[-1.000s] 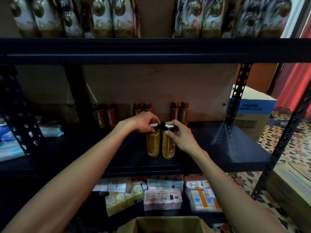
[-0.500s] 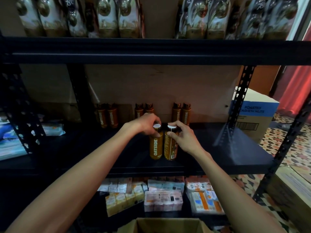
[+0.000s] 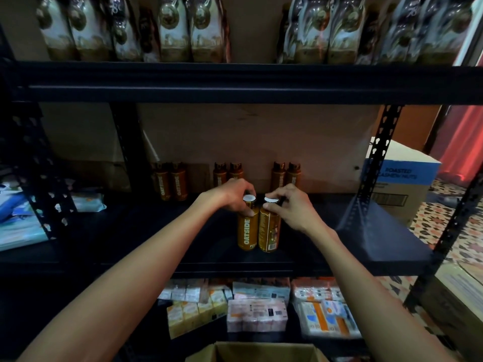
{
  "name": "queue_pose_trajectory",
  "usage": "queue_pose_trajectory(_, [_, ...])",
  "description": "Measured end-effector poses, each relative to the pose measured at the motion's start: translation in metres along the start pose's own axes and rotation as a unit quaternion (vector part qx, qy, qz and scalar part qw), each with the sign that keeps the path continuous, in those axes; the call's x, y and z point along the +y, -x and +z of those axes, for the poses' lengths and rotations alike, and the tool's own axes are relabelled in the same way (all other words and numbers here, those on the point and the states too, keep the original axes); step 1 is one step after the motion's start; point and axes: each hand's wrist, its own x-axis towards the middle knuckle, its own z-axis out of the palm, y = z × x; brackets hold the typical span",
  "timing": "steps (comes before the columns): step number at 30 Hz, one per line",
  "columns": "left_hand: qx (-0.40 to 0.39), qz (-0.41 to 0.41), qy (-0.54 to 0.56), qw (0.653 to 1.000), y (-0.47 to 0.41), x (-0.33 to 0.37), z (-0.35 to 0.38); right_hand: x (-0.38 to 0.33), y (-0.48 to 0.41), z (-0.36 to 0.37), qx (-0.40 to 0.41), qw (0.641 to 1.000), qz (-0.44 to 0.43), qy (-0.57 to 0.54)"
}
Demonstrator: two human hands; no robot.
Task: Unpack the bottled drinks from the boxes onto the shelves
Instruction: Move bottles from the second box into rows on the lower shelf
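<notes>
Black metal shelf (image 3: 339, 246), far side already lined with paired amber bottles (image 3: 171, 181), so this person's likely starting a nearer row: two white-capped amber bottles (image 3: 247, 232) stand touching, left hand (image 3: 227, 195) gripping one's neck, right hand (image 3: 292, 207) pinching the other's cap.

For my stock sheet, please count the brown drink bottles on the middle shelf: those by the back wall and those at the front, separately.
Back bottles, by the wall, in three pairs: 6
Front bottles, each gripped at the top: 2 (left bottle in the left hand, right bottle in the right hand)
Total: 8
</notes>
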Motion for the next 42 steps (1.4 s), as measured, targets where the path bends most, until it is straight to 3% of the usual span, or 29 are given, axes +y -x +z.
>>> queue_pose_trajectory(5, [-0.004, -0.006, -0.002, 1.000, 0.002, 0.003, -0.002, -0.008, 0.001, -0.013, -0.048, 0.997, 0.033, -0.042])
queue_pose_trajectory(12, [-0.002, -0.003, 0.007, 1.000, 0.003, 0.002, -0.001, -0.004, 0.000, -0.004, -0.021, 1.000, 0.016, -0.017])
queue_pose_trajectory(16, [0.000, -0.007, 0.001, 1.000, 0.002, 0.001, 0.000, -0.006, -0.003, -0.009, -0.085, 0.993, 0.031, -0.079])
queue_pose_trajectory(23, [-0.002, -0.002, 0.005, 1.000, 0.000, 0.000, 0.001, -0.001, 0.000, 0.001, -0.024, 0.998, 0.014, -0.052])
queue_pose_trajectory(31, [-0.001, 0.004, 0.019, 1.000, -0.001, -0.001, 0.003, 0.004, -0.003, -0.001, -0.112, 0.992, 0.022, -0.062])
queue_pose_trajectory(35, [-0.001, 0.003, 0.013, 1.000, -0.002, 0.000, 0.005, 0.006, 0.003, 0.008, -0.066, 0.995, 0.012, -0.078])
queue_pose_trajectory(42, [0.036, 0.020, 0.071, 0.997, 0.002, -0.015, 0.015, 0.011, 0.006, 0.009, -0.069, 0.991, 0.017, -0.113])
